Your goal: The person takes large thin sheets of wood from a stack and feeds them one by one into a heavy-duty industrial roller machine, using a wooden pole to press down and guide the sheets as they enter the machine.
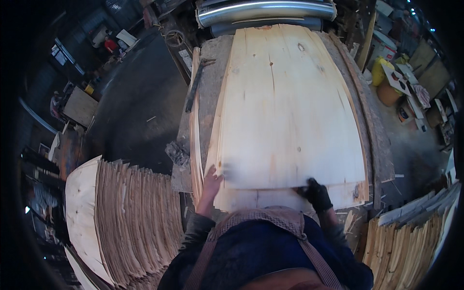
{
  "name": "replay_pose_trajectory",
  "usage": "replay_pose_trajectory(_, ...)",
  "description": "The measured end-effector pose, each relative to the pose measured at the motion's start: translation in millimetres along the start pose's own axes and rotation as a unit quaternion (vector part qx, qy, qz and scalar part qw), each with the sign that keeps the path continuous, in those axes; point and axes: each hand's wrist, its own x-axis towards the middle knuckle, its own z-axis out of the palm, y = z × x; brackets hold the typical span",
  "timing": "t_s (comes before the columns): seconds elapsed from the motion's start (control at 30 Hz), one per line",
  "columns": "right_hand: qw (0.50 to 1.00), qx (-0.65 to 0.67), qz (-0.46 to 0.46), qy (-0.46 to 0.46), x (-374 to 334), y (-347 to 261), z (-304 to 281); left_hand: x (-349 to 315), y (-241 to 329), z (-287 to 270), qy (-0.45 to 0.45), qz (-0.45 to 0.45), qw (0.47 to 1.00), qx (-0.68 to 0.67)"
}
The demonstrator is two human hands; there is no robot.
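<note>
A broad sheet of pale wood veneer (285, 111) lies flat in front of you on a worn wooden workbench (212, 77), covering most of its top and reaching up to the metal roller (266, 10) at the far end. Thinner veneer strips (195, 135) stick out from under its left edge. To your left stands a tall stack of veneer sheets (130, 212), seen edge-on, and to your lower right a smaller pile of wood slats (411, 232). A dark bar-shaped tool (195, 84) rests on the bench's left margin. Your left hand (211, 181), bare, lies with its fingers spread on the sheet's near left corner. Your right hand (315, 192), in a dark glove, grips the sheet's near edge. Your hands are well apart.
</note>
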Motion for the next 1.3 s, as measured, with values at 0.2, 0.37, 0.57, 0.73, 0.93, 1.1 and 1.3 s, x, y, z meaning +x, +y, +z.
replay_pose_trajectory(0.2,0.693,0.662,0.286,-0.011,116.2,24.5,9.8,-16.1,-40.7,43.0,0.008,0.047,0.96,0.277)
replay_pose_trajectory(0.37,0.66,0.721,0.21,-0.04,177.8,32.9,19.0,-9.5,-50.0,40.7,0.011,0.027,0.968,0.251)
replay_pose_trajectory(0.57,0.61,0.778,0.145,-0.04,178.2,8.9,22.4,17.1,-111.8,37.3,0.017,0.023,0.993,0.112)
replay_pose_trajectory(0.73,0.733,0.662,0.04,-0.153,95.9,40.2,60.1,-3.1,-34.3,12.7,-0.104,-0.045,0.974,-0.195)
replay_pose_trajectory(0.93,0.619,0.706,0.248,-0.236,-18.4,-10.8,25.7,-21.1,14.0,-11.2,-0.062,-0.051,0.967,-0.243)
replay_pose_trajectory(1.1,0.604,0.712,0.255,-0.253,-73.8,52.7,46.9,-40.4,67.2,-30.5,-0.11,-0.029,0.931,-0.347)
replay_pose_trajectory(1.3,0.73,0.604,0.3,-0.107,-95.8,-25.6,1.9,-51.5,105.2,-41.3,-0.085,0.0,0.904,-0.418)
